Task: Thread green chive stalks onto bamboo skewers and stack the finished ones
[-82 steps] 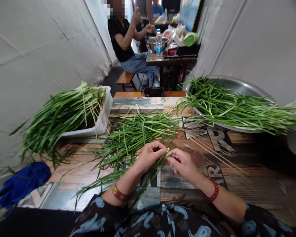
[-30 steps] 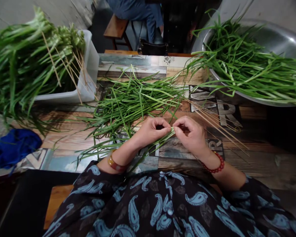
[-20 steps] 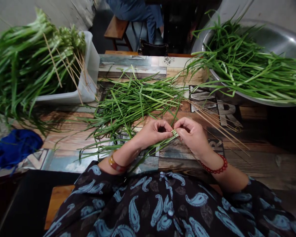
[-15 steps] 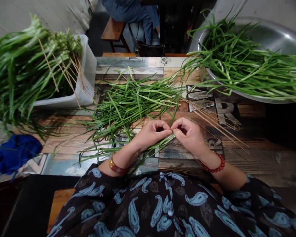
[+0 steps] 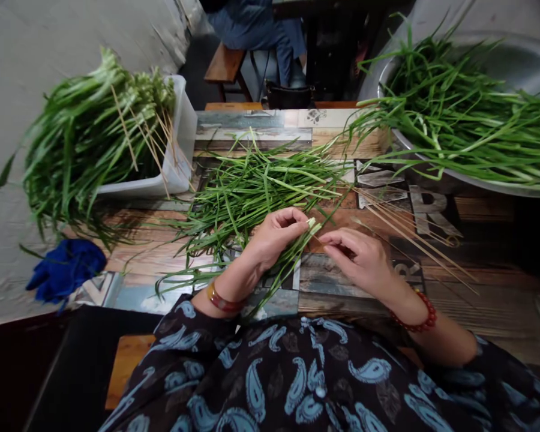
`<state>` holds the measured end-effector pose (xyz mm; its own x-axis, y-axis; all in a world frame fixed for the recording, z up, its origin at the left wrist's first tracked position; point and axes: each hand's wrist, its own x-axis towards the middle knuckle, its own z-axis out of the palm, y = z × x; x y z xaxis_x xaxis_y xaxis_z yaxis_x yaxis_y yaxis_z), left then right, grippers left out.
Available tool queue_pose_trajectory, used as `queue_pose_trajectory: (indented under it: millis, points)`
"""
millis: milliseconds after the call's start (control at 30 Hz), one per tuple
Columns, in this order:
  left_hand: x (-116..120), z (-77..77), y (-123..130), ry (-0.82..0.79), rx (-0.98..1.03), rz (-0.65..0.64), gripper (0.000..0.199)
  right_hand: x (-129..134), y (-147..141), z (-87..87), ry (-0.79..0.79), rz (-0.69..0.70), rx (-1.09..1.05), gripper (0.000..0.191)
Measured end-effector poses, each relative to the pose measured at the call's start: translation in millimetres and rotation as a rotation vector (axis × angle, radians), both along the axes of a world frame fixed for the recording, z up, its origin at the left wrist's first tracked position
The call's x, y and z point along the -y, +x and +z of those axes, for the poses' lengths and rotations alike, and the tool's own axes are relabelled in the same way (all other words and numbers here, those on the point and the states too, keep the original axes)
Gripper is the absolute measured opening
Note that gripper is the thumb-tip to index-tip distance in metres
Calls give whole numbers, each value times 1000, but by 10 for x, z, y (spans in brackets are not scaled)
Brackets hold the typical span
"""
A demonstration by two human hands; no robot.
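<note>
My left hand [image 5: 281, 237] is closed in a pinch on a small bunch of garlic chives [image 5: 294, 255]. Their pale cut ends show at its fingertips, and the green leaves trail down toward my body. Just right of these ends, my right hand [image 5: 360, 261] has its fingertips pinched together. A thin brown tip, seemingly a bamboo skewer [image 5: 317, 239], juts from them toward the bunch; most of it is hidden. Beyond both hands lies a loose heap of garlic chives [image 5: 261, 180] on the table. Several bamboo skewers [image 5: 414, 231] lie to the right of the heap.
A white plastic bin [image 5: 184, 138] at the left holds chives with skewers through their ends. At the right, a steel basin [image 5: 528, 66] overflows with loose chives. A blue glove [image 5: 67, 270] rests at the left edge. Across the table [image 5: 342, 282], a person [image 5: 256, 30] sits on a bench.
My right hand has drawn away to the right from my left fingertips, baring the pale chive ends. The left hand keeps its pinch. The whole view has shifted a little.
</note>
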<state>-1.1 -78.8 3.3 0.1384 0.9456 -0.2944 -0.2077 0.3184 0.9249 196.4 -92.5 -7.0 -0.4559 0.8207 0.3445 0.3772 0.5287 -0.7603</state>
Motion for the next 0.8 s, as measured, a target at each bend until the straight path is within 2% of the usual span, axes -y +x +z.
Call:
queue_pose_trajectory:
  millis: [200,367,533,800]
  points:
    - [-4,-48,-17,20,-18,-79,25,-3,-5,-46,51,6,31,12]
    - [14,-38,45,108,-125,-20,23,-18,11,-85,45,50,41,15]
    - [26,-36,90,66,-87,18,26,-15,-19,-108,54,51,38,18]
    - [2,-59,-12,-1,-91,-162,25,-27,0,-134,45,21,39,15]
